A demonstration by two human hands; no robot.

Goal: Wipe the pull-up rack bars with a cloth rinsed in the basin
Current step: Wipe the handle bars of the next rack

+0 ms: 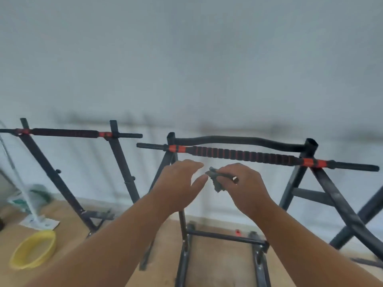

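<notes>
The right hand (244,183) has its grip closed around a small dark cloth (217,181), bunched between thumb and fingers, with a loose corner hanging out at the hand's 9 o'clock. The left hand (180,183) holds nothing; its fingers are straight and relaxed, tips just beside the cloth's loose edge. Whether they touch it cannot be told through the blur.

At 12 o'clock from both hands runs the ribbed bar (244,154) of the nearer pull-up rack (300,183), black foam with red collars at each end, and a plain curved bar (238,140) sits just behind it. A second rack (68,132) stands well apart at 10 o'clock. The yellow basin (34,250) rests on the wooden floor (217,264) at 8 o'clock, far from the hands, beside a white mop (24,193).

The step in hand looks like readying the cloth for the ribbed bar. Doing it well probably means spreading the wad with the free hand so a flat, damp face meets the foam, then wrapping it round the bar and drawing it along end to end, turning it to reach the underside and the grooves between ribs. The left hand could steady the frame against rocking.
</notes>
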